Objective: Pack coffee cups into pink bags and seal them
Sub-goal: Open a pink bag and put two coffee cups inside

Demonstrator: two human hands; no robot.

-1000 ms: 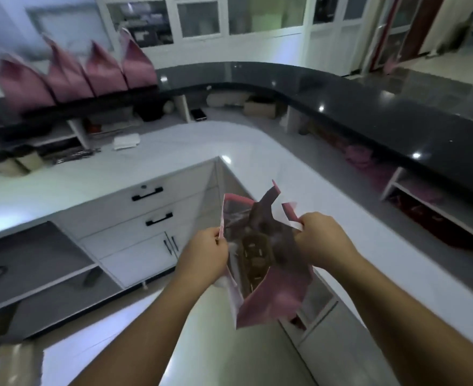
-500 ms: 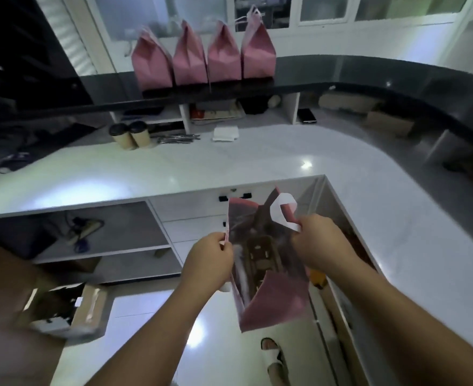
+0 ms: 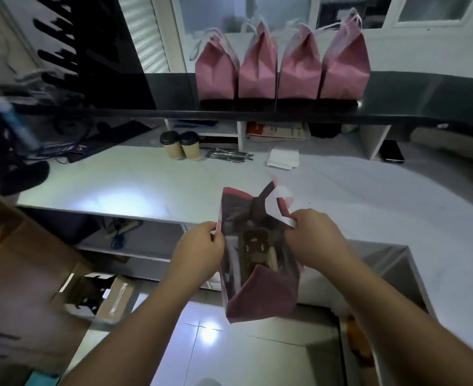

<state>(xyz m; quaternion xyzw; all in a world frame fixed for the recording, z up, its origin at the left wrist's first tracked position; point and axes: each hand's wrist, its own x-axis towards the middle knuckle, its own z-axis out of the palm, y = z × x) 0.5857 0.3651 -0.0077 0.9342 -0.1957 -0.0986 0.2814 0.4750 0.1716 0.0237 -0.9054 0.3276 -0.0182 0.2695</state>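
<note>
Pink bag [image 3: 260, 291] is held in the air in front of the near edge of the white desk [image 3: 135, 179], above the floor, not resting on anything. Left hand [image 3: 199, 253] pinches the left rim of the mouth; right hand [image 3: 313, 240] pinches the right rim next to the white handle [image 3: 278, 208]. Both grips are narrow, closed on paper only, and the mouth is pulled open between them.

Risks, as judged from here:
- The bag hangs from two thin pinches on paper. If a loaded cup goes in before the bag stands on the desk, the rim could tear or slip out of a grip.
- The bottom is unsupported; a cup dropped in could tip inside.
- The mouth is skewed, one side higher than the other, so a cup could catch on the rim.

Containers:
- Held bag: a brown cardboard insert [image 3: 257, 246] lies at the bottom, likely a cup holder. No cup visible inside; the interior is dim.
- Four closed pink bags [image 3: 282, 68] stand side by side on the dark upper ledge [image 3: 411, 93] behind the desk, tops folded shut. Contents not visible.
- Two lidded coffee cups [image 3: 181, 144] stand touching each other at the far edge of the desk, not yet packed.
</note>
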